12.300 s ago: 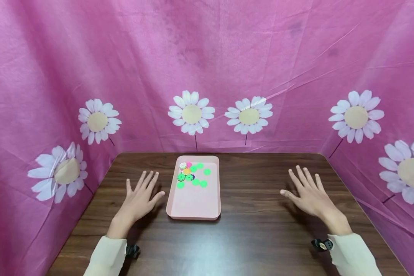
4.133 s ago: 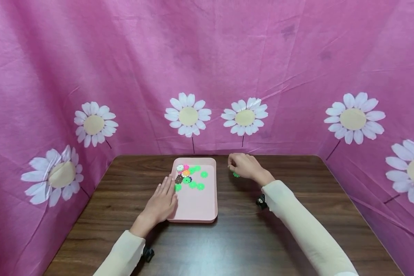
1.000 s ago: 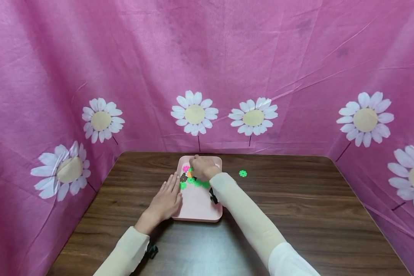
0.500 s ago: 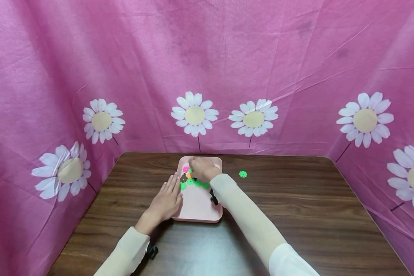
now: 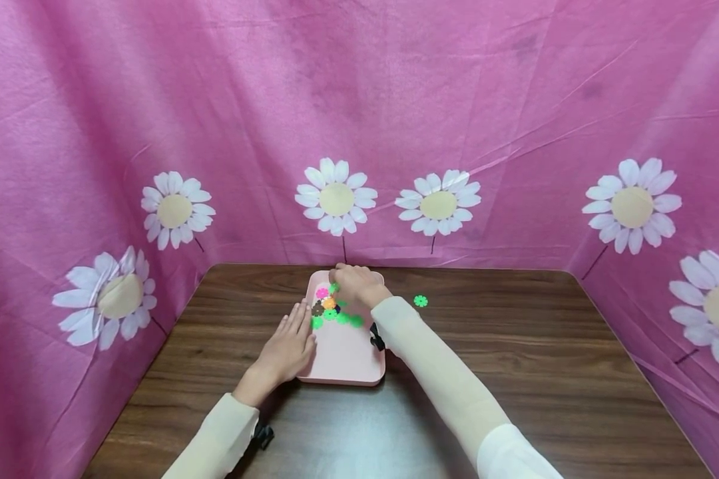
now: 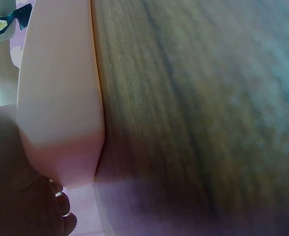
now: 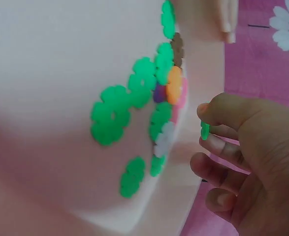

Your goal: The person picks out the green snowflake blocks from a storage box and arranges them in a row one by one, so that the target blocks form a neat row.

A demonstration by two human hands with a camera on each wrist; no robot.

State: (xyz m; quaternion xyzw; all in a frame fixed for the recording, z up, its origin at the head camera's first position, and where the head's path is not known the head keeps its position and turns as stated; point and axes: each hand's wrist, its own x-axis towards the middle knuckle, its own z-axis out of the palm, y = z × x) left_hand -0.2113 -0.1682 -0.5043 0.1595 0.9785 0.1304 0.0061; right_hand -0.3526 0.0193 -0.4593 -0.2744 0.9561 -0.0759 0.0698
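Observation:
In the head view my left hand (image 5: pixel 286 346) lies along the left side of a pink tray (image 5: pixel 344 356), its fingers straight against the rim. My right hand (image 5: pixel 356 283) is over the tray's far end. Between thumb and index finger it pinches a green flower-shaped disc (image 7: pixel 205 129), seen edge-on in the right wrist view above the other discs. Inside the tray lie several more green discs (image 7: pixel 111 115), plus brown (image 7: pixel 177 50), orange (image 7: pixel 174 85), purple (image 7: pixel 159 92) and white (image 7: pixel 165 139) ones. Another green disc (image 5: pixel 420 301) sits on the table, right of the tray.
A dark wooden table (image 5: pixel 503 359) carries the tray near its far edge. Behind it and along both sides hangs a pink curtain (image 5: pixel 395 100) printed with white flowers.
A green disc came to rest on the table at the right. My right hand then returned to the tray and has just risen slightly with another. My left hand moved onto the tray's side.

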